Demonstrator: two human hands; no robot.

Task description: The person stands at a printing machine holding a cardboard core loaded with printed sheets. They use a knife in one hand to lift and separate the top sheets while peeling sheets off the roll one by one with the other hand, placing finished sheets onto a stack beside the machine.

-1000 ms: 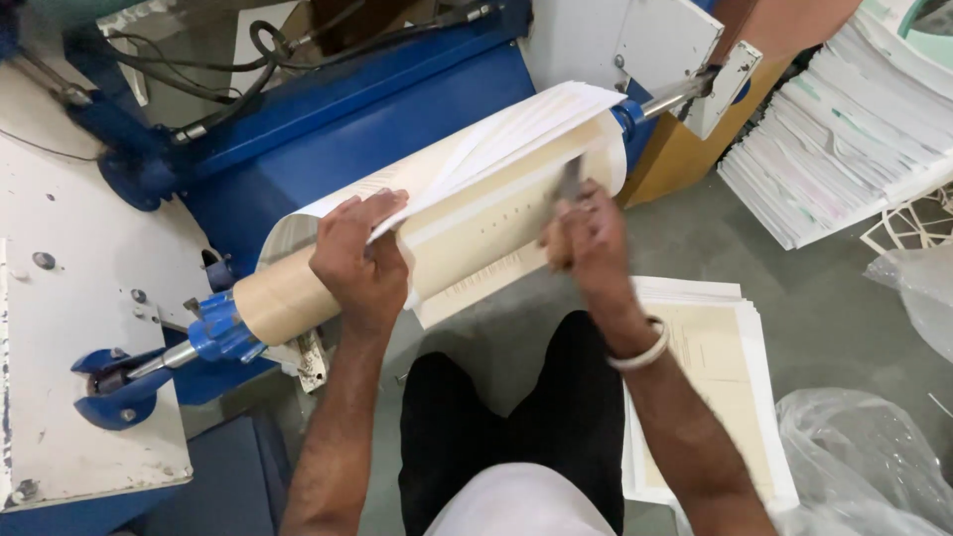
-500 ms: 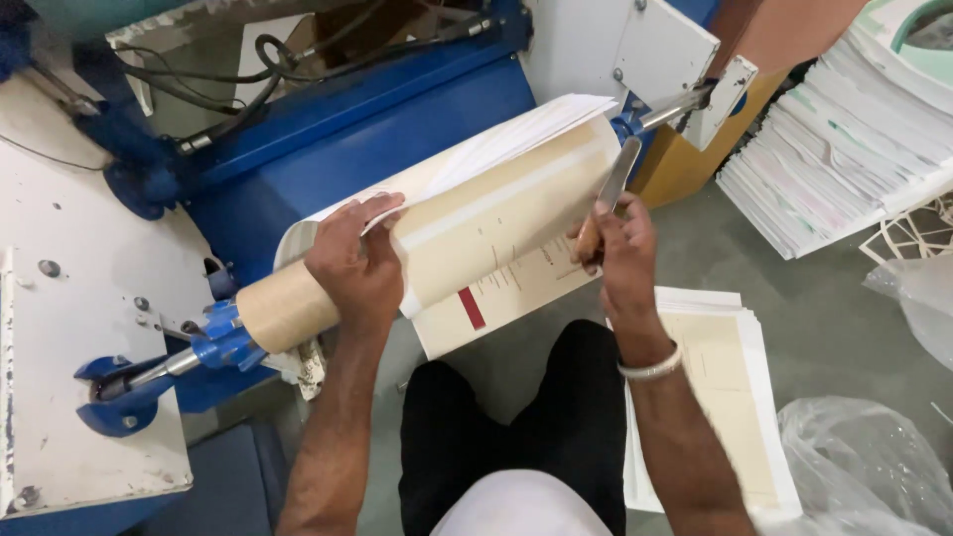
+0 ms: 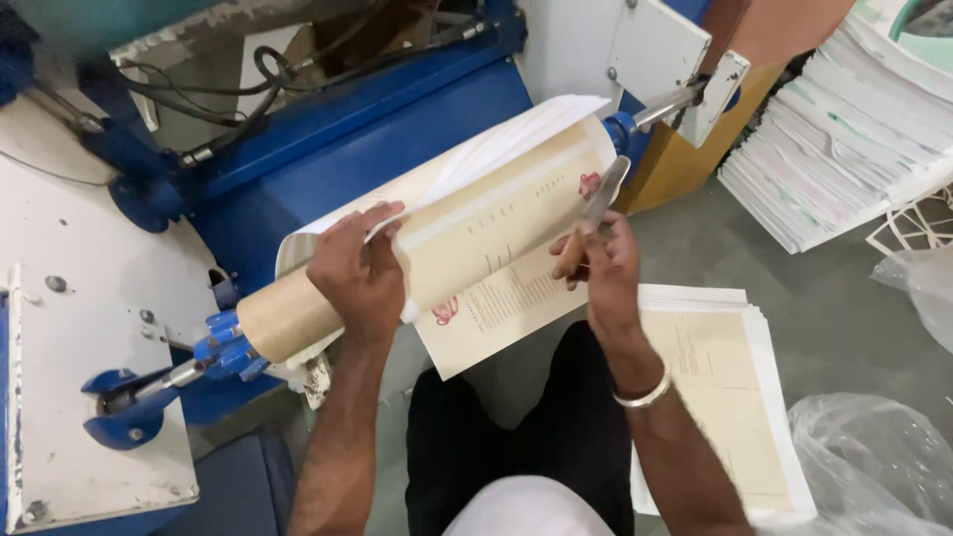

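Observation:
A long cardboard roller wrapped in cream printed paper lies across a blue machine on a metal axle. My left hand presses on the roll near its left end and holds down the white paper edge. My right hand grips a knife with a wooden handle, its blade pointing up against the paper near the roll's right end. A cut printed sheet hangs loose below the roll between my hands.
A stack of cream printed sheets lies on the floor at my right. A tall pile of white sheets sits at upper right. A clear plastic bag is at lower right. The blue machine frame and white side plates flank the roll.
My right hand with the knife has moved rightward along the roll toward its right end. The cut sheet has dropped further open, showing more print. My left hand stays on the roll.

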